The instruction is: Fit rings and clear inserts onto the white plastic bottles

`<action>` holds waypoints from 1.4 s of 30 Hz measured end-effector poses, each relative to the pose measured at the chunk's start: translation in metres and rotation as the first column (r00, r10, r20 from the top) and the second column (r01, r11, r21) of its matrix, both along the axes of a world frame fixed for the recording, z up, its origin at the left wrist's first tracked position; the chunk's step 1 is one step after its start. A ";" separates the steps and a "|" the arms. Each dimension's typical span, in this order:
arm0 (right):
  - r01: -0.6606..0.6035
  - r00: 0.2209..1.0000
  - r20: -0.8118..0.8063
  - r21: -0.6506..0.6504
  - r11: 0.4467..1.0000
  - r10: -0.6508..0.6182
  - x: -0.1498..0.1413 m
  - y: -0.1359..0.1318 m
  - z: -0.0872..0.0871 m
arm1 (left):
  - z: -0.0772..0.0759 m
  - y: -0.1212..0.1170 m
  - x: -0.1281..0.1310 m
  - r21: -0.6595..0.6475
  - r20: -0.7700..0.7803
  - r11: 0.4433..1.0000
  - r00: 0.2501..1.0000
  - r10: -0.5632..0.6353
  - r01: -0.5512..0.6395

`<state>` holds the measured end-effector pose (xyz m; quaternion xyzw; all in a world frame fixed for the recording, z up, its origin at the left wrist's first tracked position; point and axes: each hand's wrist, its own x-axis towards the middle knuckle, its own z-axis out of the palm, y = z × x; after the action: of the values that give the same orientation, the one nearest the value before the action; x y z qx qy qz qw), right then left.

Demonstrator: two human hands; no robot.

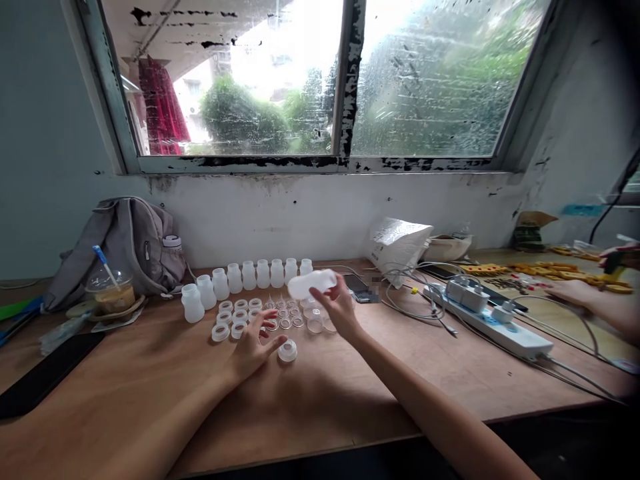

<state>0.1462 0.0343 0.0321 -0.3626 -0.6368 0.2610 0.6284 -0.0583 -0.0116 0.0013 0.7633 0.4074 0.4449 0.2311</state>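
Observation:
My right hand [338,308] grips a frosted white bottle [311,285], which is tilted nearly onto its side above the table. My left hand [256,343] hovers lower and to the left with its fingers apart, holding nothing. By its thumb sits a small white cap with a ring [287,351]; whether they touch I cannot tell. Behind the left hand lie rows of white collar rings [221,333], partly covered by it. Transparent nipples [285,321] and transparent round covers [315,324] are set out beside them. Matching frosted bottles [193,304] stand upright in a curved row at the back.
A grey backpack [131,233], an iced drink cup [111,291] and a black slab [50,373] are on the left. To the right are a phone [357,288], a white bag [400,247] and a power strip [505,330] with tangled cables. Another person's hand [575,293] is at far right.

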 end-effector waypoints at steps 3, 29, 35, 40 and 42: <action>0.288 0.958 -0.016 0.115 0.951 -0.288 0.025 0.027 0.007 | -0.007 0.001 0.001 0.090 -0.182 0.994 0.982 -0.046 0.063; 0.522 0.689 0.571 0.037 0.852 -0.447 0.049 0.135 -0.001 | -0.015 0.005 0.000 0.100 -0.328 0.994 0.941 0.081 -0.051; 0.021 0.793 0.593 0.203 0.979 -0.140 -0.009 0.033 -0.006 | 0.000 0.002 -0.003 0.224 -0.263 0.966 0.946 0.188 -0.129; -0.225 0.736 0.670 0.109 0.968 0.096 -0.040 -0.021 -0.041 | -0.006 0.005 -0.007 0.318 -0.318 0.943 0.927 0.201 -0.095; -0.266 0.751 0.640 0.069 0.962 0.162 -0.041 -0.022 -0.049 | -0.010 0.009 -0.010 0.351 -0.368 0.935 0.910 0.190 -0.053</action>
<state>0.1050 0.0122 -0.0167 -0.3032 -0.8654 0.1447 0.3718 -0.0683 -0.0031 -0.0087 0.8382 0.4118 0.3572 -0.0172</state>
